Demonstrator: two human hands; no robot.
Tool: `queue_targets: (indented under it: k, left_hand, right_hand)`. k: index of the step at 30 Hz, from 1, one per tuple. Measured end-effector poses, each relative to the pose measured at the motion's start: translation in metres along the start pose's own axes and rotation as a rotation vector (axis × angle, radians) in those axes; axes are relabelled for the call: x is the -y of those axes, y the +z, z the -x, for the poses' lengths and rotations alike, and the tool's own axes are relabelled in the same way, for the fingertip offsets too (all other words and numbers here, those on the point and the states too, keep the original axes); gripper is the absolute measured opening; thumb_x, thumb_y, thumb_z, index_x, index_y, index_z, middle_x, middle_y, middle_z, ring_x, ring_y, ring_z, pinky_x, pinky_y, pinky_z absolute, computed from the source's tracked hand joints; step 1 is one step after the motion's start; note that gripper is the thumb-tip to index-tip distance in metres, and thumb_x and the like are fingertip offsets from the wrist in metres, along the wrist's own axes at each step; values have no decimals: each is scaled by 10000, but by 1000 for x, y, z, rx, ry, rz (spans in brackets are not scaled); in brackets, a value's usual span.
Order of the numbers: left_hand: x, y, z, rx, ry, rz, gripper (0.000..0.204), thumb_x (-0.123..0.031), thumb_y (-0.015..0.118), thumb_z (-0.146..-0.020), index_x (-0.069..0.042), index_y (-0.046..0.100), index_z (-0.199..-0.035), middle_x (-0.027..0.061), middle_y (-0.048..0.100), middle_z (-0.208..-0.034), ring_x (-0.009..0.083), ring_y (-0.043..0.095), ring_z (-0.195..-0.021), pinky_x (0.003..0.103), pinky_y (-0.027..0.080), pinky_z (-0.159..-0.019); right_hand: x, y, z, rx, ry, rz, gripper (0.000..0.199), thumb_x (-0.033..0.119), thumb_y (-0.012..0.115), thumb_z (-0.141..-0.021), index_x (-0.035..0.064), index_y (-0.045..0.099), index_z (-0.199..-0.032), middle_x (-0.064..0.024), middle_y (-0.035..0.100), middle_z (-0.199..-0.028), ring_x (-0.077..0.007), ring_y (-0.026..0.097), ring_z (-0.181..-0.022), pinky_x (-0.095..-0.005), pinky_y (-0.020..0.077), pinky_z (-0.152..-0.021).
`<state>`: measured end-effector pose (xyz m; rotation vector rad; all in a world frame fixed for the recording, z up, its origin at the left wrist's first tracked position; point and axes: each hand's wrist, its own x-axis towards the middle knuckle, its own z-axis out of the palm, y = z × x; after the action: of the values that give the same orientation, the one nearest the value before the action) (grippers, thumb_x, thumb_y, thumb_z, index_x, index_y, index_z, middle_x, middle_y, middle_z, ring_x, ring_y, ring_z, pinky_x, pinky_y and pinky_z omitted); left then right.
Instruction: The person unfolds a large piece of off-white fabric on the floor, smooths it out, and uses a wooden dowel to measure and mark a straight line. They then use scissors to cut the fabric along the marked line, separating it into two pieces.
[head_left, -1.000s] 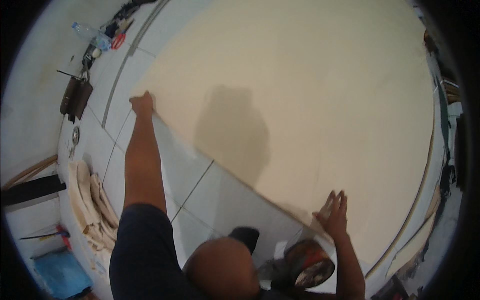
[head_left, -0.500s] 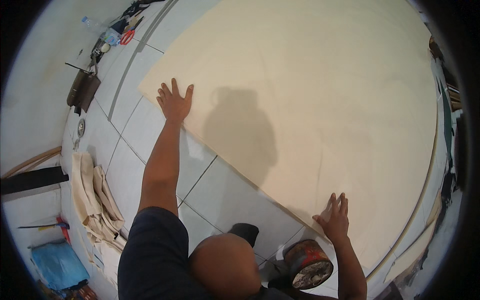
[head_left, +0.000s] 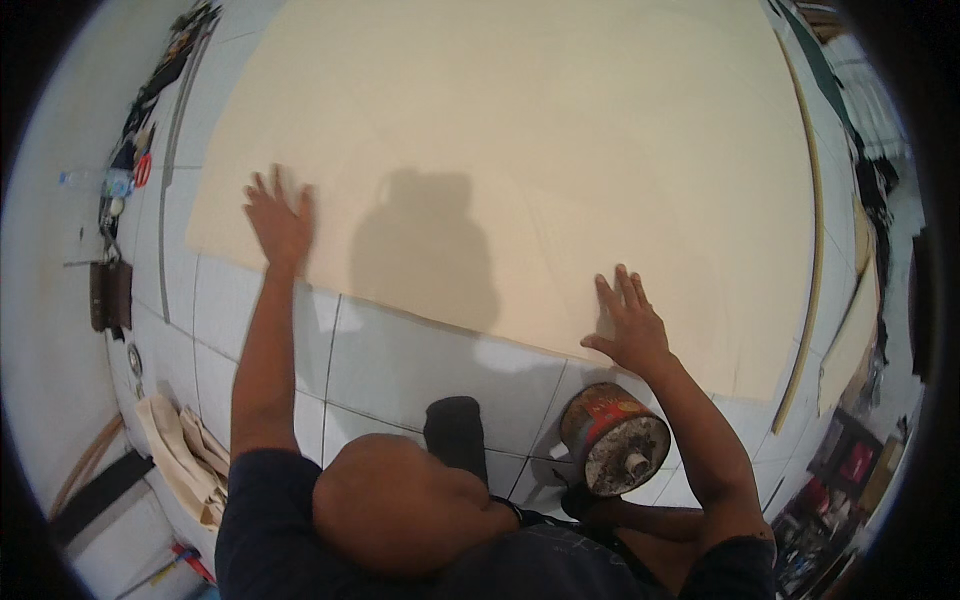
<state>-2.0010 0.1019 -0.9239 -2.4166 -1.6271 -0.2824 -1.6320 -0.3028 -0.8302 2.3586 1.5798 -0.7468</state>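
A large cream sheet of cloth [head_left: 560,130] lies spread flat on the tiled floor. My left hand [head_left: 280,222] is on its near left part, a little in from the corner, fingers spread and slightly blurred. Close to the near edge on the right, my right hand [head_left: 632,325] rests on the cloth with its fingers apart. Neither hand holds anything. A dark shadow falls on the cloth between them.
A rusty, red-marked tin [head_left: 612,438] stands near my right forearm. Crumpled cream cloth [head_left: 180,450] lies at the left. Along the left are a long grey strip [head_left: 168,200], red-handled scissors [head_left: 144,168] and a brown case [head_left: 110,295]. A thin rod [head_left: 815,200] lies along the right.
The view has turned, so the cloth's near edge runs more level. My right hand is farther forward on the cloth. Both hands still have their fingers spread.
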Motion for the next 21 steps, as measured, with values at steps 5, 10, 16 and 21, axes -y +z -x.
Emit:
queue_targets:
  k: [5, 10, 16, 21]
  left_hand:
    - [-106, -14, 66, 225, 61, 138, 798, -611, 503, -894, -158, 278, -1511, 224, 190, -1555, 417, 158, -1437, 602, 91, -1142]
    - [-95, 18, 71, 60, 95, 134, 707, -560, 465, -944, -218, 247, -1524, 197, 192, -1564, 374, 157, -1450, 617, 119, -1125]
    - [-82, -4, 74, 166, 84, 16, 706, -583, 359, -976, -157, 231, -1525, 226, 181, -1562, 427, 166, -1437, 601, 137, -1130]
    - [-111, 3, 94, 182, 249, 52, 636, -483, 364, -1007, -125, 244, -1519, 255, 179, -1553, 450, 190, -1422, 603, 147, -1123]
  right_hand:
    - [-46, 22, 18, -156, -121, -130, 838, 468, 756, -742, 190, 389, -1442, -163, 294, -1523, -375, 292, -1405, -470, 426, -1036]
    - [-138, 54, 53, -416, 373, -107, 752, 558, 621, -825, 184, 397, -1437, -181, 337, -1489, -388, 319, -1372, -531, 337, -1066]
    - [-231, 101, 123, -359, 929, -262, 770, 643, 517, -858, 189, 359, -1459, -186, 330, -1492, -386, 377, -1333, -525, 371, -1045]
    - [-317, 69, 202, 195, 910, -119, 684, 552, 576, -862, 114, 439, -1369, -168, 522, -1321, -329, 509, -1229, -476, 457, -963]
